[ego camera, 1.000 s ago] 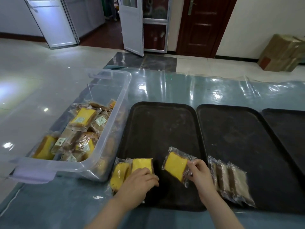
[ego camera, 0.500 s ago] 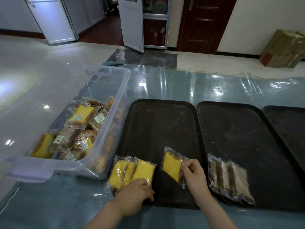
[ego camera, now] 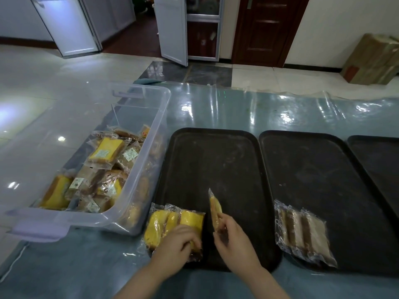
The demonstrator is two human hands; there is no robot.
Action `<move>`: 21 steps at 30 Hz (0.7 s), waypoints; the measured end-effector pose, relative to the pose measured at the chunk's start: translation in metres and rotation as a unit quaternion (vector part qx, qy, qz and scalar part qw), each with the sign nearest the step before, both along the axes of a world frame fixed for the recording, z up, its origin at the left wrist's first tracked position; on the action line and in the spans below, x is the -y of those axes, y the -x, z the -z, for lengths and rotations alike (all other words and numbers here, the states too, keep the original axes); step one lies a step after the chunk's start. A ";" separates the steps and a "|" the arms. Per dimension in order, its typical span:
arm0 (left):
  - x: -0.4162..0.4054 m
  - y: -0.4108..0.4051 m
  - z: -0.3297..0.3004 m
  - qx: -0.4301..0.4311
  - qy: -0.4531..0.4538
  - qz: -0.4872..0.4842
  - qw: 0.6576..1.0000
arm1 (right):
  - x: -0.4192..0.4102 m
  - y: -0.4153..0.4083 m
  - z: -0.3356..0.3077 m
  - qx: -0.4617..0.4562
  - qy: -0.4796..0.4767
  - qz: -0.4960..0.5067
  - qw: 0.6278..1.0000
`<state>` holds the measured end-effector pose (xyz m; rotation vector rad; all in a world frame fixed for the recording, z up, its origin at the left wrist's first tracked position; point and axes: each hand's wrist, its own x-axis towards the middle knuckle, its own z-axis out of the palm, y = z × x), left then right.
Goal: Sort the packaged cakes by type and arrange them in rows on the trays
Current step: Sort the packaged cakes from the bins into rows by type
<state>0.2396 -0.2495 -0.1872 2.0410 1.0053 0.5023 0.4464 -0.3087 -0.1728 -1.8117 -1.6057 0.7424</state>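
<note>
The right hand (ego camera: 234,236) pinches a packaged yellow cake (ego camera: 215,209) by its near end, holding it on edge above the near part of the left tray (ego camera: 216,160), just beside a short row of yellow cakes (ego camera: 172,223) that overlap one another at that tray's near-left corner. The left hand (ego camera: 179,244) rests on the near end of that row, fingers curled over the wrappers (it looks to be steadying them). To do this step well, I judge the held cake should be lowered against the rightmost cake of the row at the same lean and with near ends level, while the left hand keeps the row from sliding on the slick wrappers; letting go too early could tip it flat. The clear plastic bin (ego camera: 149,169) on the desk (ego camera: 237,108) to the left holds a loose mix of yellow and brown packaged cakes, still unsorted. The middle tray (ego camera: 319,173) carries only a small row of brown cakes (ego camera: 302,231) at its near-left corner, and the third tray (ego camera: 380,156), partly out of view, shows nothing on its visible part.
</note>
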 end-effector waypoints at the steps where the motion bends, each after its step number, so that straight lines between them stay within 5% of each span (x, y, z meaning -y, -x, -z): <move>1: -0.004 0.005 0.003 0.012 -0.031 -0.043 0.999 | 0.001 0.003 -0.001 0.011 0.015 -0.005 1.000; 4: -0.016 0.019 0.011 -0.025 -0.109 -0.122 0.986 | 0.002 0.011 -0.002 0.047 0.041 -0.036 0.997; 8: -0.020 0.031 0.022 -0.115 -0.171 -0.098 0.973 | 0.003 0.018 0.004 0.119 0.058 -0.121 0.984; 21: -0.012 0.033 0.030 -0.156 -0.128 -0.073 0.977 | -0.008 0.041 0.008 0.163 0.066 -0.130 0.976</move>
